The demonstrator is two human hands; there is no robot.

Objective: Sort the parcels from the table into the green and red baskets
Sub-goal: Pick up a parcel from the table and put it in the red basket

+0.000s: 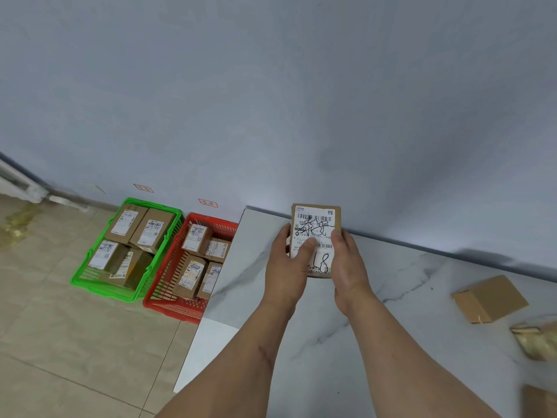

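Observation:
I hold a small brown parcel [319, 224] above the white marble table [391, 312], its white shipping label with handwritten marks facing me. My left hand [286, 263] grips its left side, thumb across the label. My right hand [349, 267] grips its right edge. On the floor to the left stand a green basket [90, 267] and a red basket [168, 300], each holding several labelled brown parcels. More brown parcels lie on the table at the right: one [489, 298] on its side, another [536, 342] partly cut off, a third [539, 402] at the bottom corner.
The table stands against a pale blue wall [271, 101]. Two small red-edged tags [208, 203] are stuck on the wall above the baskets. Beige floor tiles [75, 342] stretch left of the table's edge.

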